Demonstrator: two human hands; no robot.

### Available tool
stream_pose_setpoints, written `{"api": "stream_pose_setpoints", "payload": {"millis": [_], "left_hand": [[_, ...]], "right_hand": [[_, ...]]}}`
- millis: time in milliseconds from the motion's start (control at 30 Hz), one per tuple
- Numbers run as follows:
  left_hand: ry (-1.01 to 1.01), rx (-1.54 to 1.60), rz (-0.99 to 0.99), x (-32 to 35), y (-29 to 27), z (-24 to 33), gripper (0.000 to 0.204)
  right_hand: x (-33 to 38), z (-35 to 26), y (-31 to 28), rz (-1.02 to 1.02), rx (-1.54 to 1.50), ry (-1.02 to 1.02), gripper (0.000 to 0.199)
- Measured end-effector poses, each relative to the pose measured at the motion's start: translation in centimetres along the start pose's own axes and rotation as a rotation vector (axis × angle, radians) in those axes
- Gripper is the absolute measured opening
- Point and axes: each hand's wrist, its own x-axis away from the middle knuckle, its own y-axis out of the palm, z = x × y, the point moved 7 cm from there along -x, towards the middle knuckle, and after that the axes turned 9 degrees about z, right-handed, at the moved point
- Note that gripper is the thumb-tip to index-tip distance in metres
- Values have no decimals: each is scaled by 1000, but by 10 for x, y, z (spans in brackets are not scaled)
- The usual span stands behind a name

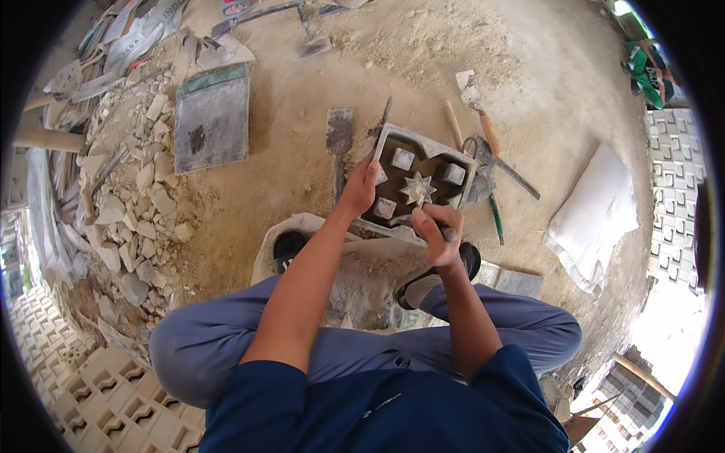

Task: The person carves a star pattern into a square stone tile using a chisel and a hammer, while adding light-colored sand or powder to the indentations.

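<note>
A square grey mould [405, 160] is tilted in front of me, above my feet. Inside its raised rim stand a star-shaped block [418, 189] and several smaller square blocks. My left hand [358, 190] grips the mould's left side, thumb over the rim. At the near right corner, my right hand [439, 232] is closed around a hand tool with a dark, rounded handle [451, 235]. Its fingers hide most of that tool, so its kind does not show. A thin metal bar [387, 111] sticks up beyond the mould's far left corner.
A flat trowel [340, 132] lies left of the mould. Wooden-handled tools [491, 134] and a green-handled one [496, 219] lie to its right. Rubble [147, 204] and a grey board [213, 124] are at left, a white sack [596, 219] at right. Patterned blocks [113, 392] stand behind left.
</note>
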Motion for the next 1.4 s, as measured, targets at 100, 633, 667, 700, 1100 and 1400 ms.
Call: {"api": "stream_pose_setpoints", "payload": {"millis": [100,633,667,700,1100,1400], "left_hand": [[25,-28,15,-1,-8,-1,57],[-54,-81,33,1,-12,-2,58],[-64,-61,16,0,-6,7,59],[-73,-41,0,0,0,14,59],[-66,-40,33,6,-7,10,61],[-155,-144,9,3,-3,-1,61]], "right_hand": [[0,-4,-4,149,53,0,40],[-11,-4,-1,135,-131,122,46],[-10,-5,-10,186,-199,107,46],[-9,-6,-19,236,-268,90,45],[-3,3,-12,248,-15,147,46],[5,-19,-36,418,93,167,43]]}}
